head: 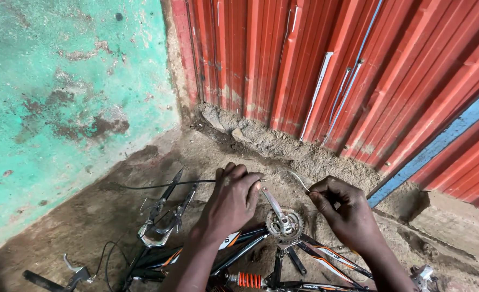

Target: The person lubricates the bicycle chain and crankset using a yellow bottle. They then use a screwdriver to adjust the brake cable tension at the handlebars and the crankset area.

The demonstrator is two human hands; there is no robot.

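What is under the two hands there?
Under the left hand and right hand lies an upturned bike frame with its chainring, crank and orange spring, on dirt ground. The hands hide parts of the cable.

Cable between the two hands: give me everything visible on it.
The cable is thin and looks like bare grey metal wire between the hands, with a dark stretch running left of the left hand over the dirt ground. It arcs from the left hand's fingers up and over to the right hand, which pinches its end. It hangs above the bicycle's chainring and silver crank arm. Whether it touches them cannot be told.
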